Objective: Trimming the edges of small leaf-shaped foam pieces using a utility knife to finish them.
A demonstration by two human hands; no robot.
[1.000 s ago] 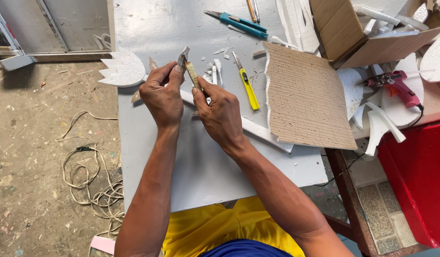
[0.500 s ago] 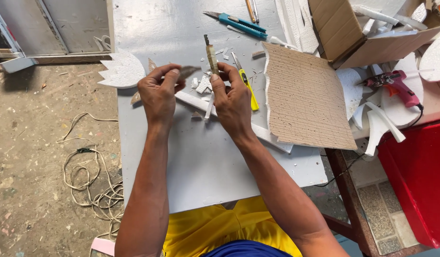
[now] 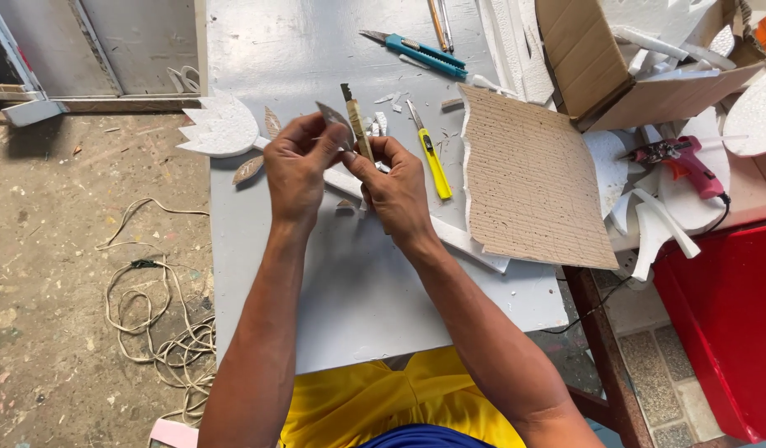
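Grey desk (image 3: 358, 315), mid-trimming: left hand (image 3: 298, 170) pinches a small cutout (image 3: 331, 114), right hand (image 3: 397, 187) grips the knife (image 3: 355, 124); next, a careful slice.

Bright even daylight, soft shadows, seemingly sharp

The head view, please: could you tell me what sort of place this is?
Probably a craft workshop: a grey worktable carries foam cut-outs, utility knives and a glue gun, above a rough, dusty floor.

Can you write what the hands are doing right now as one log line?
left hand: pinches small grey leaf-shaped piece | right hand: holds utility knife, blade up | above grey table
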